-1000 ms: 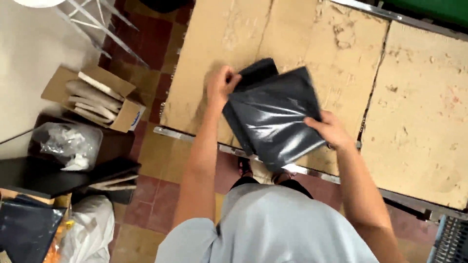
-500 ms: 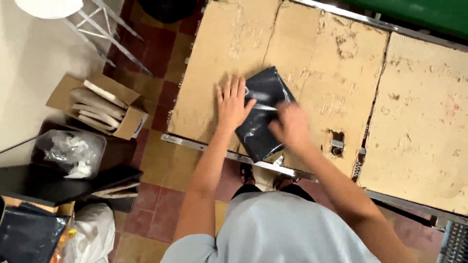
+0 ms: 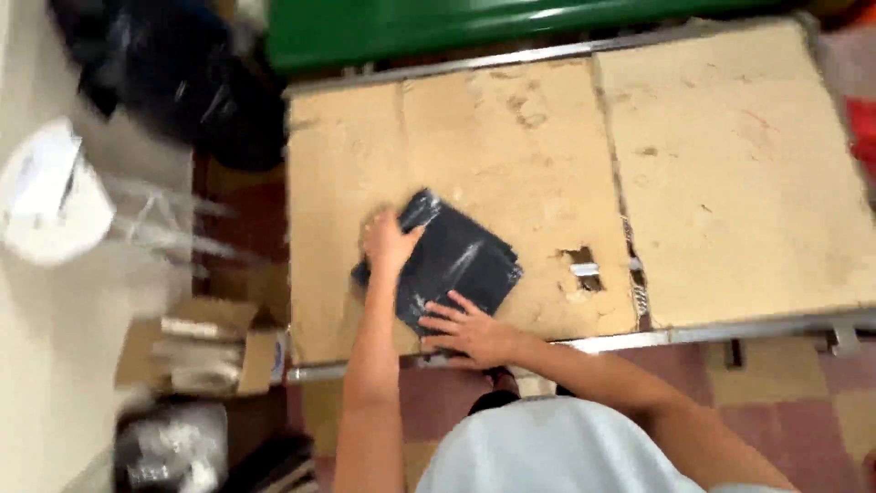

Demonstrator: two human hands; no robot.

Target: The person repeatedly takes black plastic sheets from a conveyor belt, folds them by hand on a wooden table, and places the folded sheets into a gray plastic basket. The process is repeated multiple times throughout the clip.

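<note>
At the bottom of the frame our pale shirt [image 3: 566,452] fills the near edge, and our two bare arms reach up from it to the one dark plastic bag [image 3: 452,260] lying folded flat on the left part of the cardboard-covered table [image 3: 730,183], a little left of centre in the picture. Our right hand [image 3: 470,330] rests at the bag's lower edge with the fingers spread and laid flat on it, gripping nothing; our left hand [image 3: 388,242] sits on the bag's upper left corner, fingers curled over the edge, though the blur keeps us from telling whether it pinches the plastic or only presses it. We judge the step in hand to be flattening the folded bag against the board, and a further move would call for keeping one palm down as an anchor so the slick plastic does not spring open. Just right of the bag we count one torn hole [image 3: 581,265] in the cardboard, with metal showing through. At lower left on the tiled floor stands one open cardboard box [image 3: 205,342] with pale items inside, and below it one clear crumpled bag [image 3: 173,447]. Farther off, at upper left, lie dark bags [image 3: 182,82], too blurred to count, and along the top runs one green bin [image 3: 474,27].
</note>
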